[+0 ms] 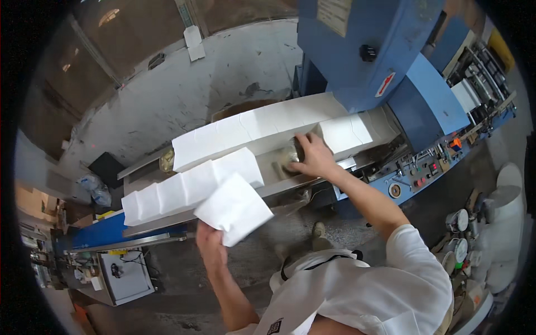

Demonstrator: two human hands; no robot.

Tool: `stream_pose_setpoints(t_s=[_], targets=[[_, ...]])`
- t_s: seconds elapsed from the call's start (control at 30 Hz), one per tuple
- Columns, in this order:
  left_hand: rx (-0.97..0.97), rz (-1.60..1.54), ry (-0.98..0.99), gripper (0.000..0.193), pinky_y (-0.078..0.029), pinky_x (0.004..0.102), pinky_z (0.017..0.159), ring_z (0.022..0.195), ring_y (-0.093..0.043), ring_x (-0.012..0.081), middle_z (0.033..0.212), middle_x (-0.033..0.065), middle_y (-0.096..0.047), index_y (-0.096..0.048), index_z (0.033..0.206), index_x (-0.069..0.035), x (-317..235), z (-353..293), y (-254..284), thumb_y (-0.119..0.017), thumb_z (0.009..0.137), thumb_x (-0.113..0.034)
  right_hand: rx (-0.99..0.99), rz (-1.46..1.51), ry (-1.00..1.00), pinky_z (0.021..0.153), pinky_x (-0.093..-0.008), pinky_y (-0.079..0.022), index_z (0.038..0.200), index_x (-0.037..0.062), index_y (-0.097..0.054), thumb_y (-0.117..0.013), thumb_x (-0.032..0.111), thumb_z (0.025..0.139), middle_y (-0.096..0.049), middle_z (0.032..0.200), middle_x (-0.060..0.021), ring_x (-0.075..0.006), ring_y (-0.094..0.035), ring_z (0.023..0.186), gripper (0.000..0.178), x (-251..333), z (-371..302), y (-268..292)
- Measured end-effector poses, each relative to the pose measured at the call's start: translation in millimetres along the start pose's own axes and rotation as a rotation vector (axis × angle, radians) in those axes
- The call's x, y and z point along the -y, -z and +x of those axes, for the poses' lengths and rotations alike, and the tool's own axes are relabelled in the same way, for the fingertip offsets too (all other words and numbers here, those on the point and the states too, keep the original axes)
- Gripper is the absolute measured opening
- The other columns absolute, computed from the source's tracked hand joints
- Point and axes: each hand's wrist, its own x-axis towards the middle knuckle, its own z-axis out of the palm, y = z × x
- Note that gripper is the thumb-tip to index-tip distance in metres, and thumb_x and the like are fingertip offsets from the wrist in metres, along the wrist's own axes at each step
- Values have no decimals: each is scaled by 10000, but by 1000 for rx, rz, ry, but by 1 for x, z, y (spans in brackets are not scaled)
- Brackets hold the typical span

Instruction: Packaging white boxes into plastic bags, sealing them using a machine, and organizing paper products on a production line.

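My left hand (212, 245) grips a stack of white folded paper napkins (235, 209), held tilted in front of the near row. My right hand (318, 158) is closed around a shiny, rounded grey-brown block (291, 155), whose exact kind I cannot make out. This block stands in the metal trough (273, 188), between the near napkin row (184, 187) on its left and a shorter napkin row (346, 134) on its right. Behind them, a long napkin row (251, 127) runs up to the blue machine. A similar yellowish shiny block (166, 161) touches that row's left end.
The blue machine (357, 56) rises at the far right, with a control panel (427, 174) of buttons on its near side. A white-topped cart (125, 276) stands at the lower left. Several tubs (458, 220) and large white rolls (505, 223) line the right side.
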Motion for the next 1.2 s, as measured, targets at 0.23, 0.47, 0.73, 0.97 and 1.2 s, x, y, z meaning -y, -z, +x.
stream_pose_setpoints(t_s=[0.23, 0.47, 0.73, 0.97, 1.2], targets=[[134, -175, 222, 723, -467, 378, 1025, 1187, -586, 267, 1295, 152, -585, -448, 1386, 56, 68, -41, 53, -581, 693, -104, -226, -119, 99, 992, -471, -471, 1259, 11, -554, -758, 260, 791, -520, 1271, -293, -439, -518, 1192, 568, 32, -48, 13], [631, -360, 489, 709, -461, 361, 1016, 1220, -562, 238, 1334, 130, -560, -420, 1408, 17, 94, -25, 12, -647, 753, -133, 385, 1820, -714, 1095, -446, -372, 1406, 42, -467, -320, 655, 984, -541, 1395, -122, -278, -493, 1306, 758, 61, -177, -8], [681, 162, 826, 547, -465, 357, 1001, 1165, -580, 207, 1285, 97, -593, -468, 1378, 13, 153, -80, -15, -689, 889, -90, 77, 1744, -953, 890, -339, -478, 1239, 93, -605, -564, 470, 979, -638, 1074, -16, -136, -582, 986, 460, 16, -306, -27], [469, 623, 1130, 425, -500, 340, 918, 1062, -633, 180, 1163, 66, -668, -591, 1257, 3, 213, -188, 19, -730, 881, -140, -533, 379, -927, 1111, -447, -368, 1441, -47, -373, -744, 357, 829, -431, 1433, -292, -405, -430, 1339, 822, -175, -417, -94], [510, 1141, 1462, 421, -472, 322, 915, 1017, -620, 150, 1147, 52, -673, -619, 1235, -12, 278, -253, 121, -745, 888, -213, -768, 153, -615, 971, -457, -489, 1387, 17, -414, -700, 309, 871, -513, 1303, -246, -426, -563, 1151, 657, -264, -419, -166]])
